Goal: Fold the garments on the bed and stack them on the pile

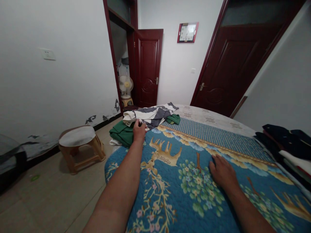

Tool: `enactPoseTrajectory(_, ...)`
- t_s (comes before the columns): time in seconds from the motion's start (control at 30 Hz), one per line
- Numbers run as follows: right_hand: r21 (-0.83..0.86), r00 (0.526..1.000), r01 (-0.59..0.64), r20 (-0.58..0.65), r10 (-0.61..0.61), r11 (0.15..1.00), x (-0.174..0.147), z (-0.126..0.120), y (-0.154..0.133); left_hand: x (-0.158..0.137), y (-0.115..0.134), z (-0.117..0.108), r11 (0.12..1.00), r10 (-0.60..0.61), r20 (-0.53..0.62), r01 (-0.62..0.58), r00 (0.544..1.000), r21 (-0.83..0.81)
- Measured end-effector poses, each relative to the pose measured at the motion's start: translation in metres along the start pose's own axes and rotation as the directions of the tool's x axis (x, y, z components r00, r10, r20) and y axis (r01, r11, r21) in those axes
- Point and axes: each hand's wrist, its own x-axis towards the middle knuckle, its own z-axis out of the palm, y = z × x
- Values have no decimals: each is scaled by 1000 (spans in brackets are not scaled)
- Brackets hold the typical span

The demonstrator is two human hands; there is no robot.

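Observation:
My left hand (139, 131) reaches to the far left edge of the bed, its fingers curled on the near edge of a rumpled white and grey garment (152, 115). Part of that grip is hidden by the hand itself. Below the garment lies a bunched green cloth (122, 133), beside my left wrist, and a smaller green piece (173, 119) pokes out on the right. My right hand (223, 171) rests palm down on the blue patterned quilt (170, 187), fingers out and holding nothing.
A stack of dark and white folded clothes (289, 142) lies at the right edge. A brown plastic stool (81, 145) with a pale top stands on the floor at left. Beyond are a fan (125, 84), red doors (148, 64) and a wall clock (188, 32).

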Motion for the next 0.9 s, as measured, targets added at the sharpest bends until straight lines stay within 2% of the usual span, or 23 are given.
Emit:
enactPoseTrajectory(0.07,3,1000,-2,0,2,1000,0,0,0,-8,8,7,997,13,47,-9,999,-80)
enactPoseTrajectory(0.13,4,1000,-18,1,18,1000,0,0,-1,-18,14,13,983,5,165,25,986,-182)
enactPoseTrajectory(0.17,4,1000,-26,2,26,1000,0,0,-2,-24,17,15,972,-15,258,75,966,-222)
enactPoseTrajectory(0.23,4,999,-34,7,34,999,0,0,-2,-36,21,15,947,-75,459,207,885,-245)
enactPoseTrajectory(0.3,12,999,-33,17,33,999,0,-2,-4,-46,25,13,923,-127,642,328,756,-204)
enactPoseTrajectory(0.4,25,999,-45,28,44,999,1,-5,-6,-59,29,8,912,-168,846,406,505,-61)
enactPoseTrajectory(0.47,31,998,-57,32,56,998,1,-8,-8,-66,31,7,925,-208,924,372,320,79)
enactPoseTrajectory(0.5,33,998,-62,34,61,998,1,-9,-9,-69,30,8,936,-243,936,313,255,158)
enactPoseTrajectory(0.53,34,997,-65,36,64,997,1,-10,-10,-72,30,10,947,-288,928,218,238,238)
enactPoseTrajectory(0.57,36,997,-67,38,66,997,1,-10,-10,-73,28,13,944,-329,904,102,273,313)
enactPoseTrajectory(0.6,38,997,-70,40,68,997,1,-11,-11,-74,26,15,927,-349,869,-10,350,376)
enactPoseTrajectory(0.67,44,996,-80,41,78,996,0,-11,-11,-73,23,21,875,-298,776,-165,555,455)
enactPoseTrajectory(0.7,48,996,-84,41,82,995,1,-11,-11,-72,21,22,857,-246,723,-203,646,474)
enactPoseTrajectory(0.73,54,996,-85,41,82,995,1,-11,-11,-69,20,24,847,-197,672,-221,714,483)
enactPoseTrajectory(0.83,71,996,-81,42,78,994,1,-11,-11,-61,16,22,806,-39,471,-251,881,536)
enactPoseTrajectory(0.9,78,996,-78,41,75,994,0,-12,-12,-56,11,17,745,70,320,-263,945,613)
